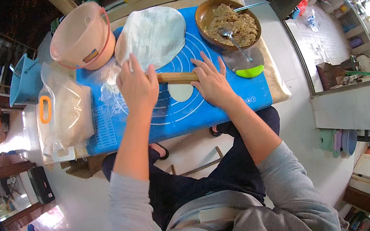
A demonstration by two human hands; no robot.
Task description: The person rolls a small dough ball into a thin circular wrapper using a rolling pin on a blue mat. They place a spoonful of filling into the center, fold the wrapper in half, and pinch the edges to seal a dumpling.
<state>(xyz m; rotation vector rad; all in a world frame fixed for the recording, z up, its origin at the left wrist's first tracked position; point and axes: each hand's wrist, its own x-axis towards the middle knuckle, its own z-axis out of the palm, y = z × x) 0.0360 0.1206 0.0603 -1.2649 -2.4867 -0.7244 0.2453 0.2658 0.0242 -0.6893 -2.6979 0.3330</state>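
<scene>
A wooden rolling pin [177,77] lies across the upper part of a round, flat piece of pale dough [181,92] on a blue printed pastry mat [172,127]. My left hand [137,83] rests over the pin's left end, with its fingers spread forward. At the right end, my right hand [211,80] presses on the pin with its palm, fingers fanned out. Beyond the left hand is loose white flour [110,79]. A light ribbed cloth [158,35] lies on the far side of the mat.
At the back right stands a brown bowl [201,16] of minced filling [238,26] with metal spoons; before it is a clear scraper with a green grip [250,72]. A pink bucket [75,39] is at the back left, a plastic bag of flour [72,112] at the left edge.
</scene>
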